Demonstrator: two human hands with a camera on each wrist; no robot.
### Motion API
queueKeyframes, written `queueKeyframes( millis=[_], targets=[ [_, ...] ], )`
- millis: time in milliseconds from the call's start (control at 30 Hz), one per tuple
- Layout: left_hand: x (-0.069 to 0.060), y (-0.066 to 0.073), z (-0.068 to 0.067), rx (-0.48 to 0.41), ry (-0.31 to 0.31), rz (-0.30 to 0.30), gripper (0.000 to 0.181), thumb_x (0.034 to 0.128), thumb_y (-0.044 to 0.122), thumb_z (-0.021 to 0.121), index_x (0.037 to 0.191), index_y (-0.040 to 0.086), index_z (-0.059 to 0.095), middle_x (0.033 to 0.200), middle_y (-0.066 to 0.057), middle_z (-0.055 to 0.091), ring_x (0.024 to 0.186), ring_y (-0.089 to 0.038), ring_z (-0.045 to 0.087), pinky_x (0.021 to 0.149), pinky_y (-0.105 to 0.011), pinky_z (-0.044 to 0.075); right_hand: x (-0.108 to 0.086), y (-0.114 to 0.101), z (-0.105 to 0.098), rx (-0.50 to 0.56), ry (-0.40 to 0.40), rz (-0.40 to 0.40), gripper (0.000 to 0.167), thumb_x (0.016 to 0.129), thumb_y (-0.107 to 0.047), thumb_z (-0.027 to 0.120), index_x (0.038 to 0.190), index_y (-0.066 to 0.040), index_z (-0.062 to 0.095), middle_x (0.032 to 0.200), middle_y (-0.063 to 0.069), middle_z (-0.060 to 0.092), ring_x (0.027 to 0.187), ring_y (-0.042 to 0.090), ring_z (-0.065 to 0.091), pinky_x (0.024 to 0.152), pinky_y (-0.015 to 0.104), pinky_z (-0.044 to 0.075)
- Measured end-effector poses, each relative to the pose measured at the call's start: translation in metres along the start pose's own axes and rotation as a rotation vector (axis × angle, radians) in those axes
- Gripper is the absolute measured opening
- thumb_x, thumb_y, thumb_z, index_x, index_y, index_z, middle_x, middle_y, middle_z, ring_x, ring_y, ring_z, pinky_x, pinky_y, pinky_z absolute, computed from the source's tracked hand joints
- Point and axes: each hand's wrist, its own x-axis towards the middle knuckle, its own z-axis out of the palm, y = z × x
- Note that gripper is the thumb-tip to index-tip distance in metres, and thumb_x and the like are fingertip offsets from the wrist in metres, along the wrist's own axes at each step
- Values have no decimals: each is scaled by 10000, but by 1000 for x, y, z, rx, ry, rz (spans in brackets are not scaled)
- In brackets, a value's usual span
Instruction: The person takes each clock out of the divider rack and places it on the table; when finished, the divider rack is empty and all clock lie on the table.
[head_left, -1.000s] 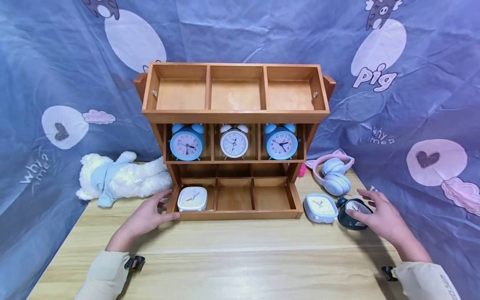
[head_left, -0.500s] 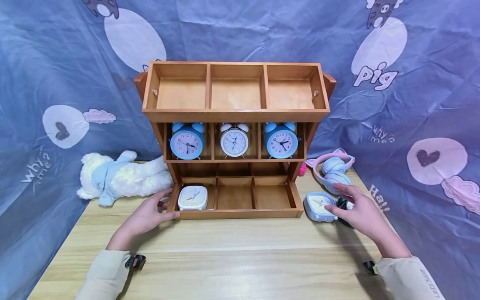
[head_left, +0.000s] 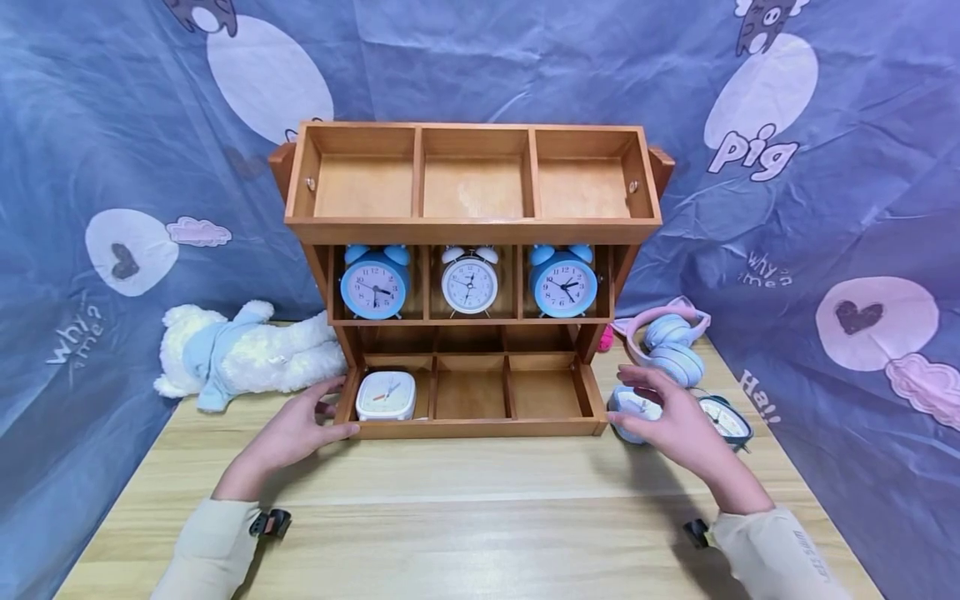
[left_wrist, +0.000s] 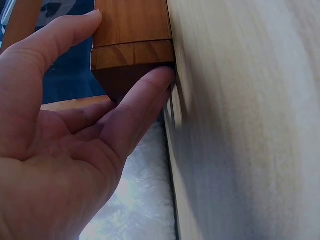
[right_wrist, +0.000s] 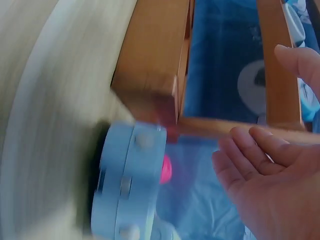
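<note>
At the lower left corner of the wooden shelf (head_left: 480,428), my left hand (head_left: 296,429) grips the end, thumb on the front and fingers at the side. The left wrist view shows that hand (left_wrist: 75,130) around the shelf corner (left_wrist: 132,52). My right hand (head_left: 678,429) hovers over the light blue square clock (head_left: 637,405), fingers spread and holding nothing. In the right wrist view, a gap separates the hand (right_wrist: 275,175) from the blue clock (right_wrist: 127,182). A dark green clock (head_left: 726,419) lies right of the hand. A white square clock (head_left: 386,396) occupies the bottom left compartment.
Two blue clocks (head_left: 375,286) (head_left: 563,286) flank a white clock (head_left: 469,285) in the middle row. Headphones (head_left: 667,342) lie behind the right hand, a plush bear (head_left: 247,354) left of the shelf. Patterned blue cloth (head_left: 750,208) hangs behind the wood-grain table (head_left: 450,517).
My right hand has moved left from the dark green clock to over the light blue one. The dark green clock is uncovered and a little further right. My left hand has stayed put.
</note>
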Motion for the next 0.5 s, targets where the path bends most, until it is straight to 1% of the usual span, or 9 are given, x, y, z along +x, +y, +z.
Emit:
queueKeyframes(
  millis=[67,133,200,233,267,333,500],
  targets=[
    [-1,0,-1,1,5,7,938,986,325,886,1686,-55,392,1650,-332,529,1298,-486,705,833,-363,622,4,-7,8,11,-9,-4,734,966,-258,903,1582,-26,578,1527,222,678,1414,463,655,1143,158,491],
    [-1,0,-2,6,13,15,933,985,318,887,1684,-57,395,1659,-334,519,1294,-489,706,841,-367,622,9,-14,17,22,-23,-3,736,966,-292,906,1581,-44,586,1522,209,690,1415,456,662,1191,353,542],
    [-1,1,-3,4,12,21,931,987,314,884,1683,-61,393,1664,-338,510,1294,-493,705,846,-368,622,13,-20,25,38,-41,-9,733,968,-302,905,1577,-44,589,1526,209,690,1414,456,664,1202,542,532],
    [-1,1,-3,4,10,21,932,987,317,883,1684,-61,392,1665,-340,508,1295,-495,703,842,-365,622,15,-22,29,46,-50,-11,729,969,-301,904,1574,-41,589,1526,212,690,1416,457,663,1204,602,515],
    [-1,1,-3,3,9,20,933,986,317,884,1684,-60,393,1663,-341,509,1295,-495,703,839,-363,622,16,-24,33,53,-59,-12,730,969,-300,904,1572,-36,588,1528,214,690,1415,458,663,1205,627,509],
    [-2,1,-2,8,2,22,934,989,318,880,1685,-62,388,1661,-346,508,1295,-494,702,829,-356,619,19,-27,40,69,-74,-15,735,968,-292,905,1572,-25,583,1532,221,686,1419,463,658,1213,641,503],
    [-3,0,-2,16,8,35,914,990,293,876,1683,-60,396,1664,-333,513,1300,-471,707,896,-385,619,27,-35,57,84,-105,-32,745,962,-309,908,1575,-37,583,1538,207,682,1443,462,637,1234,640,489]
  ],
)
